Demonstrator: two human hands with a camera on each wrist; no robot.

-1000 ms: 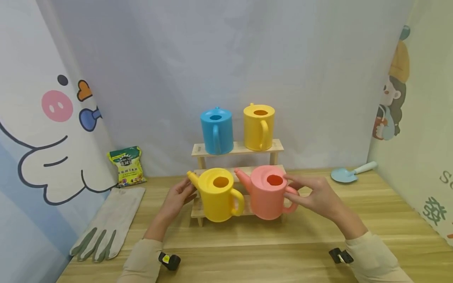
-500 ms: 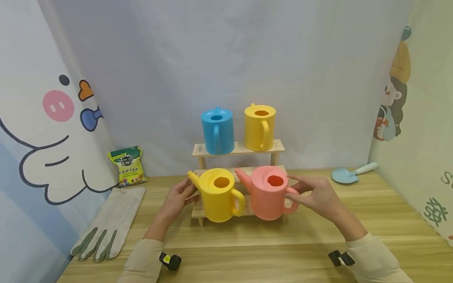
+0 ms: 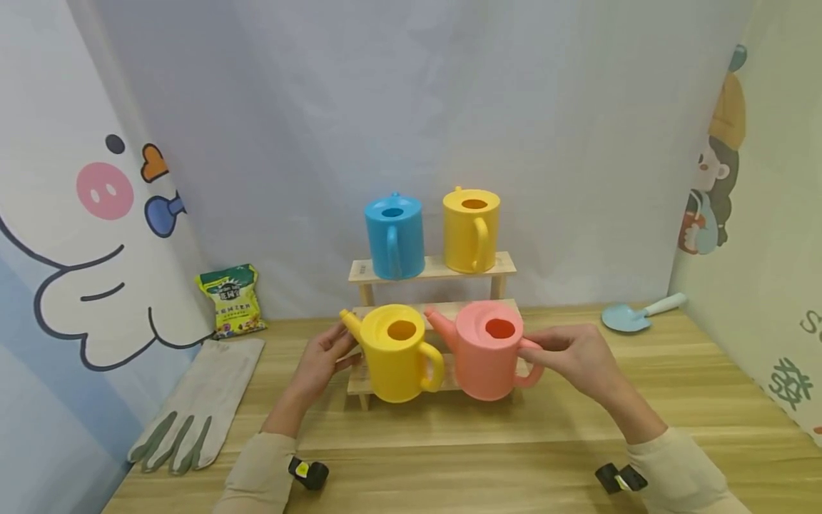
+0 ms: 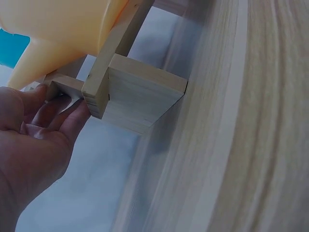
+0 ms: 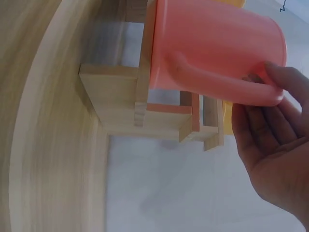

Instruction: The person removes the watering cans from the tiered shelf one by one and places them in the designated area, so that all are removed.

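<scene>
In the head view, a pink watering can (image 3: 486, 357) stands on the lowest step of a wooden stepped stand (image 3: 432, 268), spout pointing left. My right hand (image 3: 574, 357) holds the upper part of its handle (image 5: 227, 87), thumb on one side and fingers on the other. Left of it on the same step is a yellow watering can (image 3: 393, 364), its spout also to the left. My left hand (image 3: 321, 360) is at the stand's left end beside that spout; in the left wrist view its thumb and fingers (image 4: 72, 118) grip a step's end.
On the top step stand a blue watering can (image 3: 394, 239) and a second yellow watering can (image 3: 471, 232), handles toward me. A garden glove (image 3: 205, 400) and a green-yellow packet (image 3: 231, 303) lie at left. A light-blue trowel (image 3: 626, 318) rests at the back right.
My right fingers have shifted slightly at the pink watering can's handle, the index finger drawing in from the rim. The left hand and the cans stay in place.
</scene>
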